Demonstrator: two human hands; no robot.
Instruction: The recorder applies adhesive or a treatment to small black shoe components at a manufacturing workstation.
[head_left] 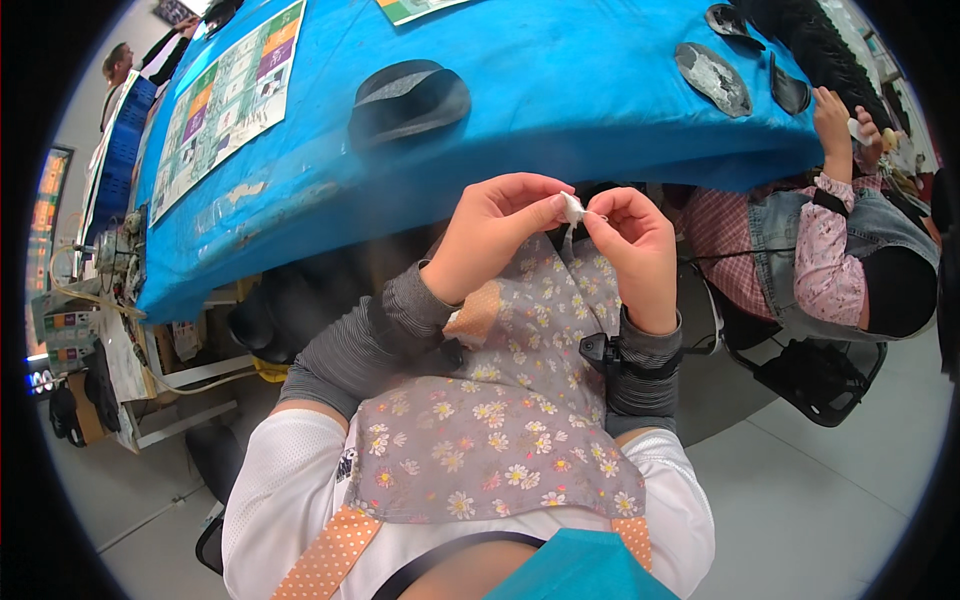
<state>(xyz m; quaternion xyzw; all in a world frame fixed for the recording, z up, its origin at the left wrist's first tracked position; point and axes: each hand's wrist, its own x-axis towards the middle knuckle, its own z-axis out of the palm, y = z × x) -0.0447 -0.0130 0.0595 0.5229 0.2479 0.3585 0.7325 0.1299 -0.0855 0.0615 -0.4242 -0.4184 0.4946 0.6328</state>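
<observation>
A: From the head view, where's the white piece [573, 208]?

B: Up in the air above the apron [500, 420], just short of the near edge of the blue-covered table [320, 180], between both hands.

A: What are the fingers doing?

B: The left hand [492, 232] pinches it between thumb and fingertips; the right hand [640, 252] has thumb and forefinger closed on its right end. A pale strip hangs below.

A: How would it handle?

B: Light and soft, I'd judge, likely limp and easily crushed or pulled out of shape. Its exact material I can't tell.

A: Best hold?

B: Fingertips at opposite ends, pressing gently, leaving the middle free.
</observation>
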